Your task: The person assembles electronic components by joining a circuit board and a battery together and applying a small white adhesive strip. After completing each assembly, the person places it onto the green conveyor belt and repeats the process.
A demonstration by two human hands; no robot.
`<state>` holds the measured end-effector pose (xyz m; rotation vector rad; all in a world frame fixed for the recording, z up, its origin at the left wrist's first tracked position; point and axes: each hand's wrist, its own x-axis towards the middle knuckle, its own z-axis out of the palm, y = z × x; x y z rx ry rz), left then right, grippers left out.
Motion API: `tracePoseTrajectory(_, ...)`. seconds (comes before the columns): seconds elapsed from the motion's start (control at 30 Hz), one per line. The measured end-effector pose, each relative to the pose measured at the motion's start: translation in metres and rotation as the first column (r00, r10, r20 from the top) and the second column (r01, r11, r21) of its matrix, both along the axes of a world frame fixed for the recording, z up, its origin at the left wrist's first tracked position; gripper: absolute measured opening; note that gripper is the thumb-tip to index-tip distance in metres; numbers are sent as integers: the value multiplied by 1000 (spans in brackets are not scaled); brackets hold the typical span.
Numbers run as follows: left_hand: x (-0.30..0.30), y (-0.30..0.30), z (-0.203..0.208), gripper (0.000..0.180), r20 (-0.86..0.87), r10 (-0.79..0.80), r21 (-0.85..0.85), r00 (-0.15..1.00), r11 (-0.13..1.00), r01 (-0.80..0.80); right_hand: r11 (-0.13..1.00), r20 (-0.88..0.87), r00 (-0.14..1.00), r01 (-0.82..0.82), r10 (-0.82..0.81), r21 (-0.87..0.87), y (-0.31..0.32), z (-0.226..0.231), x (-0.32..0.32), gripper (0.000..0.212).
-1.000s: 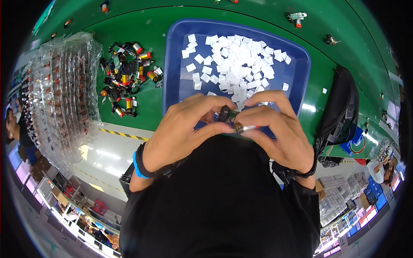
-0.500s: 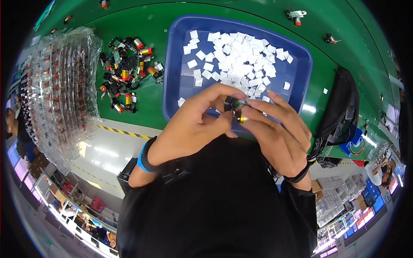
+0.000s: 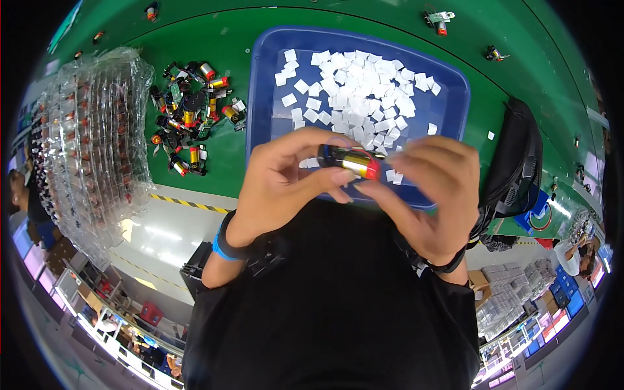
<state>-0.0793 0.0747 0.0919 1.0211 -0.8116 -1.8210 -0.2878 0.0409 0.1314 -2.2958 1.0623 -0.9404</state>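
Observation:
My left hand [image 3: 286, 166] is closed round a small electronic assembly, pinching it between thumb and fingers. The assembly has a yellow and red battery cell [image 3: 359, 166], a black part and thin wires. It is held above the near side of a blue plastic tray [image 3: 260, 97]. My right hand [image 3: 439, 192] is just to the right, fingers apart and blurred by motion. Its thumb tip is close to the red end of the cell; whether it touches cannot be made out. Many small white square pieces [image 3: 357, 84] lie scattered and heaped in the tray.
Left of the tray is a pile of similar battery assemblies [image 3: 188, 114] on the green table [image 3: 214, 39]. Beyond it stands a stack of clear plastic trays [image 3: 91, 143]. A black bag [image 3: 513, 162] lies at the right, with a blue box [image 3: 533, 211] nearby.
My right hand has moved away to the right and its fingers have spread. The assembly has been turned, showing the cell's yellow and red side. My left hand still holds it.

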Motion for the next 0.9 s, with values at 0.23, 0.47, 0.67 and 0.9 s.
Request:
tracePoseTrajectory(0.23, -1, -2, 0, 35, 7, 107, -111, 994, 988, -106, 852, 240, 970, -88, -46, 516, 7, -9, 1, 30)
tracePoseTrajectory(0.47, -3, 1, 0, 37, 458, 223, -455, 860, 890, 12, 724, 394, 888, -111, -235, 681, 13, -18, 11, 15)
tracePoseTrajectory(0.67, -6, -8, 4, 37, 534, 377, -686, 757, 716, 128, 656, 421, 876, -177, -234, 734, 11, -16, 8, 14)
tracePoseTrajectory(0.9, -6, -16, 12, 30, 623, 369, -687, 690, 680, 256, 489, 456, 825, -262, -334, 832, 9, -12, 6, 14)
